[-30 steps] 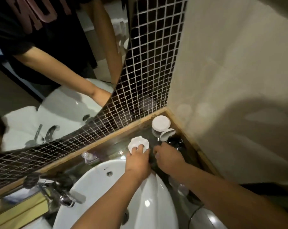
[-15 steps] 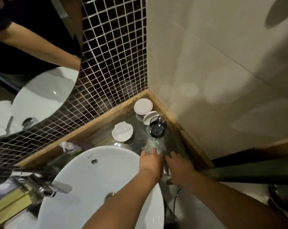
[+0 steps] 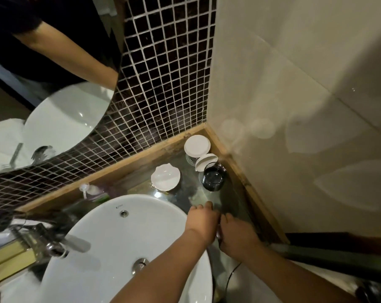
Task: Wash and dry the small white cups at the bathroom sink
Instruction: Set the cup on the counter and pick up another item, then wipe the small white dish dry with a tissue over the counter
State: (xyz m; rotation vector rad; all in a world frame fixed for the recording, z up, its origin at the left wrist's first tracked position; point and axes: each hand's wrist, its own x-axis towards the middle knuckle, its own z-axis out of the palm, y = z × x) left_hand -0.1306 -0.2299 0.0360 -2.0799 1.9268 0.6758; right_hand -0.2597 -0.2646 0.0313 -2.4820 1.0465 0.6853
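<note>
A small white scalloped cup [image 3: 165,178] sits on the wet glass counter [image 3: 189,193] behind the white basin [image 3: 111,237]. In the corner stand a glass with a flat white lid [image 3: 197,145], a second white lid [image 3: 206,161] leaning tilted, and a dark glass [image 3: 213,179]. My left hand [image 3: 203,223] and right hand [image 3: 237,235] are side by side, knuckles up, on the counter right of the basin, well in front of the cup. Something small and shiny shows between them; what it is and who holds it is hidden.
A chrome faucet [image 3: 54,243] is at the basin's left. A plastic-wrapped item [image 3: 91,191] lies by the wooden ledge. A mirror [image 3: 54,88] and dark mosaic tiles rise behind. A black cable [image 3: 231,278] runs down the counter. A dark rail [image 3: 338,256] crosses at right.
My left hand let go of the white scalloped cup and both hands drew back toward me, meeting at the basin's right edge. The view tilted and shifted left.
</note>
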